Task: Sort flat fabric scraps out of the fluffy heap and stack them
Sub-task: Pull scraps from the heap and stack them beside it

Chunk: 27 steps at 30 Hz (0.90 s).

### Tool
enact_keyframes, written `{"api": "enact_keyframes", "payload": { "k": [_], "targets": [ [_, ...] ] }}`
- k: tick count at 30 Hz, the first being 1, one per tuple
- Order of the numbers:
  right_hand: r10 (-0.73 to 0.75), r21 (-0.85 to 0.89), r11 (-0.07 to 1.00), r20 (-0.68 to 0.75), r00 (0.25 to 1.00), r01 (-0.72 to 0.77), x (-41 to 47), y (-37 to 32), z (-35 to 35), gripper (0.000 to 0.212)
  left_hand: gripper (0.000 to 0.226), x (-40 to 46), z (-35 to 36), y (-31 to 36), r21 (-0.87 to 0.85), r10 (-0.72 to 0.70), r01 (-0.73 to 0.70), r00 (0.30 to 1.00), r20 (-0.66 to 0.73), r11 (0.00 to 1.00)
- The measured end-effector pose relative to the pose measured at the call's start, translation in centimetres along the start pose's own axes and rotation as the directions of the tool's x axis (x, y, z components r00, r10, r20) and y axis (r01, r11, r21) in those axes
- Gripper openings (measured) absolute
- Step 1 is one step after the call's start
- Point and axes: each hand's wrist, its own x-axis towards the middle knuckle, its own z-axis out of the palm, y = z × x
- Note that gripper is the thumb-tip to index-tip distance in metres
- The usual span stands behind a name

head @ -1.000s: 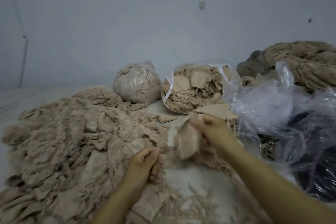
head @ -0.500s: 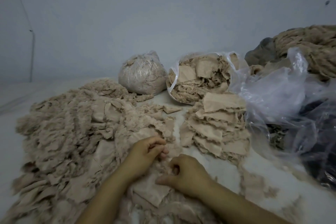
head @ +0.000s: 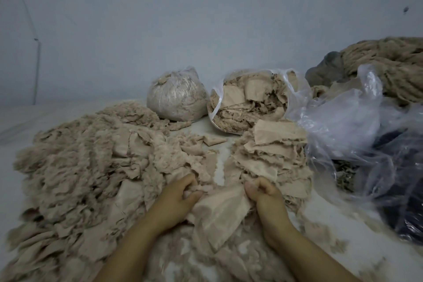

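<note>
Gripping a flat beige scrap [head: 219, 210] from both sides, the two hands work at the near edge of the fluffy heap [head: 87, 167]. The left hand [head: 176, 199] has its fingers curled round the left edge of the scrap together with some fluff, and the right hand [head: 263, 192] pinches the right edge with bent fingers. The scrap lies between the hands, on loose fluff. The stack of flat scraps [head: 272, 155] stands just behind the right hand, touching it or nearly so. Behind the stack an open plastic bag of scraps [head: 249, 103] leans, and beside it stands a tied bag [head: 176, 98]. Crumpled clear plastic [head: 357, 126] lies on the right.
</note>
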Motion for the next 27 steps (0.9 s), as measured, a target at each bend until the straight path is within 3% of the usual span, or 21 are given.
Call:
{"api": "enact_keyframes", "payload": {
  "k": [3, 6, 8, 9, 10, 11, 13, 15, 17, 19, 20, 21, 25, 27],
  "targets": [
    [-0.026, -0.092, 0.995, 0.078, 0.997, 0.034, -0.1, -0.1, -0.2, 0.028, 0.02, 0.0, -0.1, 0.1, -0.21, -0.061, 0.045, 0.996, -0.069, 0.977],
    [0.022, -0.134, 0.991, 0.274, 0.962, 0.016, -0.8, -0.3, 0.5, 0.028, 0.012, 0.0, 0.3, 0.9, -0.254, -0.03, 0.018, 0.999, -0.043, 0.967],
    [0.033, -0.22, 0.975, 0.322, 0.946, 0.041, -0.8, -0.1, 0.9, 0.03, 0.011, -0.1, 0.9, 1.0, -0.183, 0.01, -0.015, 1.0, -0.028, 0.983],
    [0.0, -0.272, 0.958, 0.317, 0.948, 0.091, -0.8, -0.1, 1.0, 0.017, 0.013, 0.0, 1.0, 0.9, -0.13, 0.015, -0.023, 0.998, -0.056, 0.991],
    [-0.042, -0.309, 0.941, 0.293, 0.955, 0.136, -0.8, -0.3, 1.1, 0.008, 0.015, 0.2, 0.9, 0.7, -0.054, 0.006, -0.012, 0.994, -0.105, 0.998],
    [-0.091, -0.327, 0.93, 0.241, 0.966, 0.169, -0.6, -0.4, 0.9, 0.012, 0.015, 0.4, 0.6, 0.4, 0.025, -0.011, 0.015, 0.989, -0.147, 1.0],
    [-0.164, -0.242, 0.953, 0.099, 0.981, 0.184, -0.2, -0.6, 0.4, 0.016, 0.019, 0.3, 0.2, -0.2, 0.2, -0.018, 0.042, 0.993, -0.116, 0.979],
    [-0.219, -0.169, 0.96, 0.052, 0.974, 0.225, -0.1, -0.8, 0.0, 0.015, 0.026, 0.1, 0.3, 0.0, 0.342, 0.046, -0.035, 0.999, -0.024, 0.939],
    [-0.279, -0.181, 0.936, 0.136, 0.951, 0.301, -0.2, -0.7, 0.2, 0.012, 0.032, -0.4, 0.8, 1.4, 0.198, 0.112, -0.113, 0.994, 0.018, 0.974],
    [-0.301, -0.207, 0.915, 0.224, 0.927, 0.347, -0.6, -0.2, 0.7, 0.01, 0.035, -0.7, 1.6, 3.0, -0.121, 0.029, -0.02, 0.996, 0.081, 0.992],
    [-0.295, -0.199, 0.919, 0.223, 0.929, 0.34, -0.6, -0.1, 0.8, 0.01, 0.025, -0.7, 2.0, 3.5, -0.224, 0.001, 0.022, 0.995, 0.102, 0.974],
    [-0.279, -0.186, 0.931, 0.188, 0.942, 0.313, -0.5, -0.2, 0.9, 0.013, 0.011, -0.5, 2.2, 3.7, -0.298, -0.024, 0.045, 0.997, 0.073, 0.954],
    [-0.21, -0.053, 0.977, -0.062, 0.976, 0.207, 0.5, -0.7, -0.5, 0.044, 0.031, -0.3, 1.5, 3.2, -0.501, -0.23, 0.143, 0.966, -0.115, 0.853],
    [-0.178, -0.052, 0.983, -0.029, 0.984, 0.176, 0.7, -0.8, -1.2, 0.043, 0.031, -0.5, 1.1, 2.8, -0.541, -0.232, 0.145, 0.968, -0.095, 0.828]
  ]
}}
